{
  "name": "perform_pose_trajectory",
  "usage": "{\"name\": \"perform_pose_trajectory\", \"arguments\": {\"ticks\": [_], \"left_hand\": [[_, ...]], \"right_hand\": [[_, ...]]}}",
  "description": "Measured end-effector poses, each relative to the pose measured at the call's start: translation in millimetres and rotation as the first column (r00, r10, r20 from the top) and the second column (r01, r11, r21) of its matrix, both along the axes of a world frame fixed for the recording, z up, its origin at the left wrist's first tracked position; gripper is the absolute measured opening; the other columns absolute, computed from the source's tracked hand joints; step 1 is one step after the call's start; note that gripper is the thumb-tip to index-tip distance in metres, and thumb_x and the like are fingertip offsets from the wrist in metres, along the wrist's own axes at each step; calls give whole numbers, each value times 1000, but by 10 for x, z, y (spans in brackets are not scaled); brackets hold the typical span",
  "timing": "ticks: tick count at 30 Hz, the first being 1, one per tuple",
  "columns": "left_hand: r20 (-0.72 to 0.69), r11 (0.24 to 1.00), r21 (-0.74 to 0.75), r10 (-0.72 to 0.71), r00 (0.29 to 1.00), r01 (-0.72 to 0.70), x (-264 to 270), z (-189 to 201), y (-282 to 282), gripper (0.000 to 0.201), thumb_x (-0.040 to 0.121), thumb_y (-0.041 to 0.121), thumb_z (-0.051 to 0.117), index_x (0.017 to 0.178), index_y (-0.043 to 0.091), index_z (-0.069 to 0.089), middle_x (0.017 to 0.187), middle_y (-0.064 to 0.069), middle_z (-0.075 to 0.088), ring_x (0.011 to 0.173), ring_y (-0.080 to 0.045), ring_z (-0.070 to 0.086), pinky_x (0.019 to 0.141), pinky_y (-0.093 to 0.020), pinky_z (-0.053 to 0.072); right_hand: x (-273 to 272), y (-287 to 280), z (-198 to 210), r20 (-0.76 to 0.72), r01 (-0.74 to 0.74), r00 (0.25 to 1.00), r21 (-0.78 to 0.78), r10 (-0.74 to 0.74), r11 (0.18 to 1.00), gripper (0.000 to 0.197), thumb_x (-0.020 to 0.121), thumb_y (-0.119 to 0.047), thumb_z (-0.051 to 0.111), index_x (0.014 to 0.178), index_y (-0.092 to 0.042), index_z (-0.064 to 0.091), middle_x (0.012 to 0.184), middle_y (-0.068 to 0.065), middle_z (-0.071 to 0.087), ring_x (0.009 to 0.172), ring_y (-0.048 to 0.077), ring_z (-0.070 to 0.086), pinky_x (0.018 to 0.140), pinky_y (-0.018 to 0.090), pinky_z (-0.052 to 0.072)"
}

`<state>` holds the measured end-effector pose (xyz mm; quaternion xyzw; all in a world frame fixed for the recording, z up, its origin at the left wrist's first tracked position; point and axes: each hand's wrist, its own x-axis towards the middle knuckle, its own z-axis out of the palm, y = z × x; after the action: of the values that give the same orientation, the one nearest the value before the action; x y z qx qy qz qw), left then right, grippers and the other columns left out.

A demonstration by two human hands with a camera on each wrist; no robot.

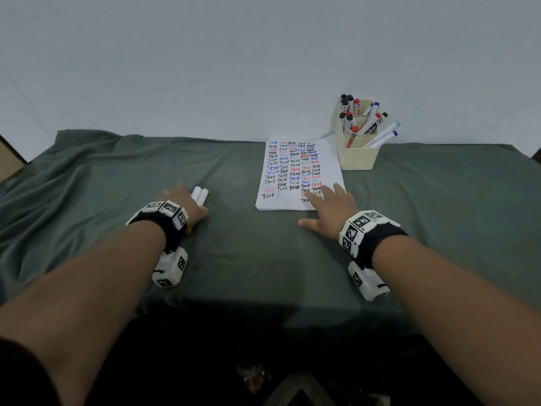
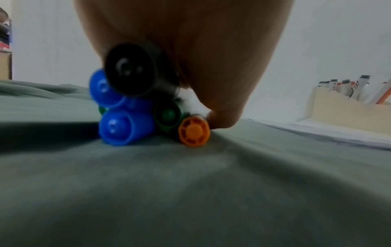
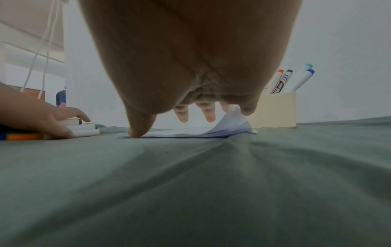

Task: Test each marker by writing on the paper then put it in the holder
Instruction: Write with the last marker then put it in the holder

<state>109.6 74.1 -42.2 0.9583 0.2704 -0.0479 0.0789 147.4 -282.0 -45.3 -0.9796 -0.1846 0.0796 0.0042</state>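
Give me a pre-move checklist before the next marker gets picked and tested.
1. Untested markers within reach, under the left hand: ok.
2. Right hand free to take one: ok.
3. Paper lying flat: not ok, one corner lifts at the right fingers.
4. Blank space left on paper: ok, near bottom left.
5. Room left in holder: cannot tell.
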Motion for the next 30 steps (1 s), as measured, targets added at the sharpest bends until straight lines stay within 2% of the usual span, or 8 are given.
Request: {"name": "perform_pose_trajectory", "arguments": {"ticks": [2,6,8,11,16,19,23,30], "left_hand": [[19,999,23,-27,999,27,30,-35,-18,71,71,49,66,129,20,38,123,-20,51,106,-42,56,90,-44,50],[17,990,20,-141,990,141,125,-19,22,62,82,27,69,136,17,38,136,-9,46,116,-39,53,93,-40,46],[29,993,-20,-117,993,118,159,11,78,60,78,20,74,126,11,39,122,-10,54,104,-35,57,81,-37,45],[59,992,-31,-117,991,119,187,49,130,57,71,18,79,112,14,40,96,-4,52,83,-30,52,69,-34,41],[126,990,24,-138,982,136,198,12,174,53,71,19,78,105,21,38,83,4,43,78,-27,49,68,-32,40],[56,975,84,-213,976,208,213,43,212,44,76,22,75,106,17,43,103,-3,51,79,-29,54,69,-32,40],[-5,971,110,-211,977,210,209,125,196,44,76,24,73,106,14,42,92,-10,58,69,-27,53,66,-34,44],[160,970,89,-238,958,226,203,409,-155,51,84,16,70,127,8,43,106,-22,63,93,-42,62,70,-37,42]], "right_hand": [[-6,14,-7,-8,-7,1000,-1,7,1000,87,90,-78,44,161,-37,15,170,8,12,157,36,1,125,56,11],[-26,14,9,-6,-10,1000,2,10,1000,86,91,-76,45,161,-36,15,170,9,12,157,36,0,125,57,10],[-29,-4,22,0,-9,1000,9,9,1000,86,91,-76,45,161,-36,15,170,8,11,157,36,0,125,57,9],[-11,-63,40,-4,3,1000,26,-3,1000,87,92,-77,43,162,-35,13,171,7,9,157,36,-2,124,57,8],[44,-247,29,-39,89,996,83,-86,993,89,90,-79,42,162,-35,14,170,7,13,156,37,1,125,56,10],[58,-368,2,-54,143,989,104,-138,984,91,88,-80,45,161,-33,17,169,7,18,155,39,5,124,57,13],[45,-441,7,-58,159,986,96,-153,983,91,89,-79,45,161,-32,16,168,6,20,155,39,5,124,57,13],[-10,-539,79,-44,137,990,96,-133,986,95,91,-72,52,162,-29,8,169,6,17,156,37,6,124,55,17]]}}
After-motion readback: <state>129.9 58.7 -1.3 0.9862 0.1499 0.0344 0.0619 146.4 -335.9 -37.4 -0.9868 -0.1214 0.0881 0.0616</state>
